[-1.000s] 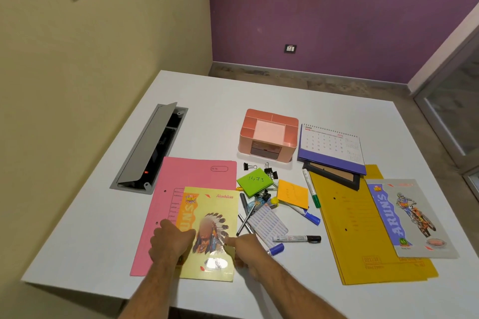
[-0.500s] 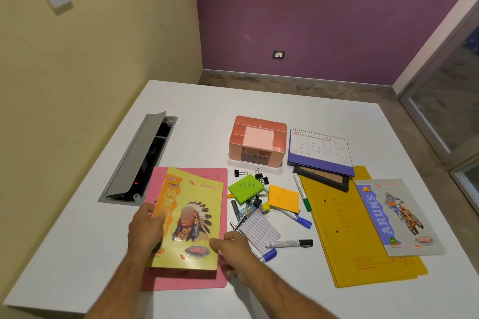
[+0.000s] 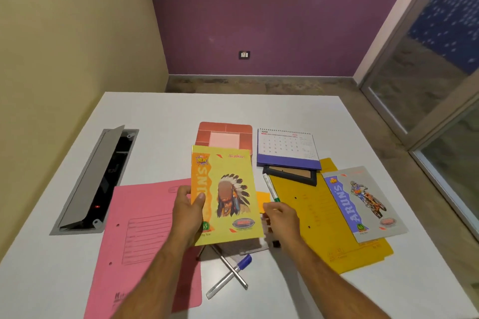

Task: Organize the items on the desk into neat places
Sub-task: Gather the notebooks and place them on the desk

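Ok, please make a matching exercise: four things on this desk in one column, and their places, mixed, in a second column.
Things:
1. yellow notebook
2. grey notebook
3. desk calendar
4. pink folder

Places:
A. flat on the yellow folder
B. held up in the left hand
C. flat on the desk's left part
D. upright, right of the pink organizer

Pairs: 1-B, 2-A, 3-D, 4-C

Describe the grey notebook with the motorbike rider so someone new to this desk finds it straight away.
Start at the white desk and go to its right side, where a mustard-yellow paper folder lies flat. The grey notebook rests on that folder's right part. Unlike the yellow notebook gripped by the left hand, its cover shows a motorbike rider.
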